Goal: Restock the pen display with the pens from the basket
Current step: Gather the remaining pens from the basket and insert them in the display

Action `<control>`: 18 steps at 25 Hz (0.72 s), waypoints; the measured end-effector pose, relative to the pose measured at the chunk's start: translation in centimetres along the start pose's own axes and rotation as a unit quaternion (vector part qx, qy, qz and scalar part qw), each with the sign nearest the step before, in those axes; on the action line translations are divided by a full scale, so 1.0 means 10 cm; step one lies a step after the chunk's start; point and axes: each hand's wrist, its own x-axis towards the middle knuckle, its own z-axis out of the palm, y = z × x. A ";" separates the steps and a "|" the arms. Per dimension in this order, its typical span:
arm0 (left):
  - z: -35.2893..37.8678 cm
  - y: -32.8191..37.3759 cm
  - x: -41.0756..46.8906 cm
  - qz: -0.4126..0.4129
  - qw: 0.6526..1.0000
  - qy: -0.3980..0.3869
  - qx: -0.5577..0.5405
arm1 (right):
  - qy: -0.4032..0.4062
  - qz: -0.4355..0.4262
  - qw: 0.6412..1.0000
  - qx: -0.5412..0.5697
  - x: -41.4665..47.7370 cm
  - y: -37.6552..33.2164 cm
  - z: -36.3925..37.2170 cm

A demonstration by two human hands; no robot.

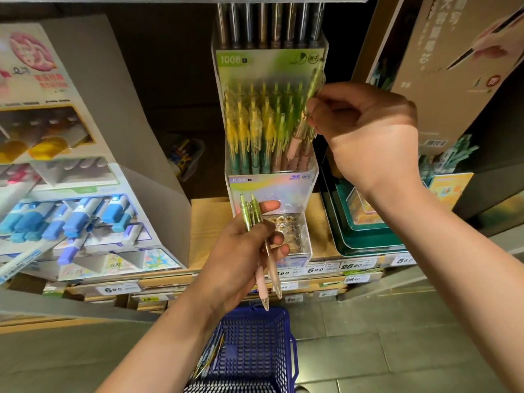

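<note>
The right hand [365,129] pinches one green pen [314,86] at the nearly full pen display [272,61]. The left hand [243,251] grips two more pens [255,214]. Some pens [211,355] lie in the basket [255,350], so work remains.

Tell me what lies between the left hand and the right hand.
In the head view, the display's K35 label panel and pink-gripped pens lie between the left hand and right hand.
</note>
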 end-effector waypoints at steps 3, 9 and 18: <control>-0.02 -0.01 0.00 0.006 1.000 -0.007 0.017 | -0.013 0.000 0.998 -0.061 -0.06 0.02 0.03; -0.05 -0.04 0.02 0.015 0.999 -0.029 0.038 | -0.067 -0.009 0.985 -0.158 -0.26 0.14 0.13; 0.00 0.05 -0.01 0.038 0.998 -0.045 0.013 | -0.095 0.126 0.982 -0.102 -0.54 0.20 0.08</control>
